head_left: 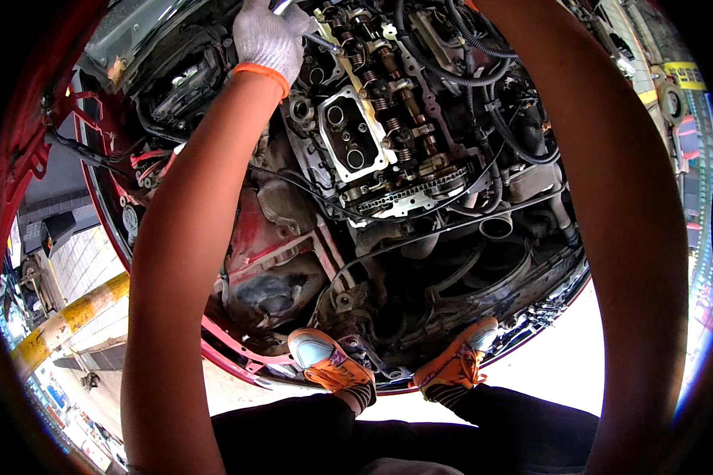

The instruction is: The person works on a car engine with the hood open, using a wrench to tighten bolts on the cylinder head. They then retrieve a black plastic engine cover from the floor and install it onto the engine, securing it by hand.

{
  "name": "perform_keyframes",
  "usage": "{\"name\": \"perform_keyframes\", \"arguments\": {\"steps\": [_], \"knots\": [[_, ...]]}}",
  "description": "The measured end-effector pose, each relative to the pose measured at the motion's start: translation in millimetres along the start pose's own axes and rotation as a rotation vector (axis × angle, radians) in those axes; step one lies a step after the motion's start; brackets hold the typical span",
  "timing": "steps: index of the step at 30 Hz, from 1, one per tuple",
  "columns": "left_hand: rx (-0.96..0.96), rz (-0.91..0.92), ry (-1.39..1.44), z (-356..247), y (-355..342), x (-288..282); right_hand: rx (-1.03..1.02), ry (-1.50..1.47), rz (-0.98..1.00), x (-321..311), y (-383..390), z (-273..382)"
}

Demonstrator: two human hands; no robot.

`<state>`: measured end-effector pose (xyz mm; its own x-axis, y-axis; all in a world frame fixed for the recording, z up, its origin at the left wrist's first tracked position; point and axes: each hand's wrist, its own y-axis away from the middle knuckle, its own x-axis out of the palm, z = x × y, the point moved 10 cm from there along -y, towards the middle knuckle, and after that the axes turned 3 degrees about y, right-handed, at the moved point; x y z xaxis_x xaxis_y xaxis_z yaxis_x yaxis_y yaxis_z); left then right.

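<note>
My left hand (268,38), in a pale knit glove with an orange cuff, is at the far left of the opened engine (408,134). Its fingers are closed around a shiny metal bar (284,6), whose upper end runs out of the picture. A thin dark shaft (322,43) reaches from beside the glove to the engine's edge; I cannot tell whether it joins the bar. Bared camshafts (392,67), a timing chain (412,192) and a pale metal flange (355,133) show nearby. My right forearm stretches along the right side; its hand lies beyond the upper edge.
Ribbed black hoses (509,142) curve along the engine's right side. A thin cable (293,180) crosses its front. My orange shoes (329,360) rest at the car's front edge. A yellow post (71,321) is at the left, and the red body panel (249,229) lies below my left arm.
</note>
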<state>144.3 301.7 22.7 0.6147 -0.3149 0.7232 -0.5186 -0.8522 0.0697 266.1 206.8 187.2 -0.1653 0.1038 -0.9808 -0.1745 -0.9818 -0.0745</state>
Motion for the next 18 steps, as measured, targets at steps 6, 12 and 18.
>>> {"name": "perform_keyframes", "arguments": {"steps": [6,12,18], "knots": [[-0.023,-0.041,-0.067,0,7,16,0.0,-0.017,0.033,-3,10,-2],[-0.026,0.022,-0.076,-2,-7,-8,0.044,-0.008,0.033,-1,12,9],[-0.031,0.045,-0.011,-3,6,30,-0.003,0.009,0.015,-6,3,-6]]}}
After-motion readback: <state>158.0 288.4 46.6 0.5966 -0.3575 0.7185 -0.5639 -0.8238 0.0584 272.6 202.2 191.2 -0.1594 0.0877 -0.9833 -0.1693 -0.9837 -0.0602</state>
